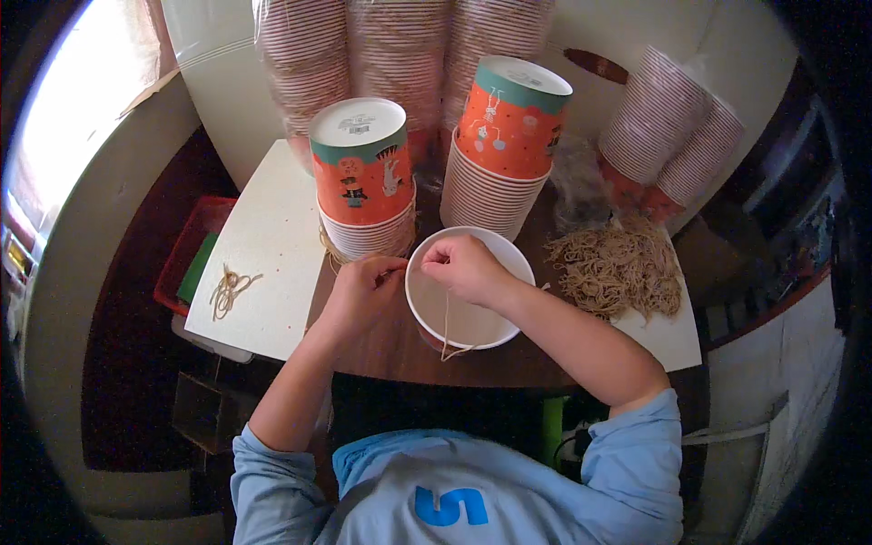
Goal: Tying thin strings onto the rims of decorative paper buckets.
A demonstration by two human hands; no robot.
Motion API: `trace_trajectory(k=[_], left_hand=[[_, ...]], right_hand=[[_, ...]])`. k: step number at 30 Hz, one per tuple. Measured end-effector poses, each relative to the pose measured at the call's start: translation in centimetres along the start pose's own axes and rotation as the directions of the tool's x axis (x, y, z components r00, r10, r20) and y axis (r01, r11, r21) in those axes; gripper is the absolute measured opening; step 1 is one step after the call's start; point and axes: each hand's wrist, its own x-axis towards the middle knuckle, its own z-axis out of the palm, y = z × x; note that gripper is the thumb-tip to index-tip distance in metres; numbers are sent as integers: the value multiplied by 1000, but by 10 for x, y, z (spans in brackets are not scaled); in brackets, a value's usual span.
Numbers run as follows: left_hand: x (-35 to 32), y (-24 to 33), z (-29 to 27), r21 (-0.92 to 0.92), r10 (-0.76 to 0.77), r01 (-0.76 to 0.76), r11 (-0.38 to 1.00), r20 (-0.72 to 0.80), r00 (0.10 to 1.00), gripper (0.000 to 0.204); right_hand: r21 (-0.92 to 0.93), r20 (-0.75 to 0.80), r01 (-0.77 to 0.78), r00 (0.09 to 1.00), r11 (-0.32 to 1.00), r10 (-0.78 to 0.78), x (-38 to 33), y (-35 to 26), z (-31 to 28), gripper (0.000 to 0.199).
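Two hands meet over the white cup point(468, 313) at the table's near edge. Your left hand point(363, 291) pinches shut on one end of the tan string point(446, 329) by the cup's left rim — keep it taut. Your right hand point(465, 265) closes on it above the cup; the tail hangs down inside. Right again lies the heap of strings point(618, 268) — leave it undisturbed.

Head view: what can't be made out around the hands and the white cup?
- Fingertip grip on the string: hidden by the curled left hand and right hand.
- White cup base: covered by both hands.
- Cup stack bottoms: hidden behind the white cup.
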Motion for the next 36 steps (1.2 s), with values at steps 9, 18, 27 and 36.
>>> trace_trajectory(k=[9, 18, 27, 36], left_hand=[[-1, -3, -4, -81, 26, -25, 996, 10, 1000, 23], [2, -8, 0, -93, 109, -106, 990, 29, 994, 21], [-4, 7, -7, 62, 278, -286, 956, 114, 954, 17], [-62, 9, 2, -397, -230, 351, 848, 320, 919, 12]], right_hand=[[-60, -16, 10, 1000, 998, -11, -3, -7, 0, 14], [-16, -30, -41, 999, 999, 41, 3, 3, 7, 15], [-57, 51, 41, 998, 998, -38, -4, -11, 4, 13], [287, 524, -381, 830, 879, 189, -42, -37, -33, 23]])
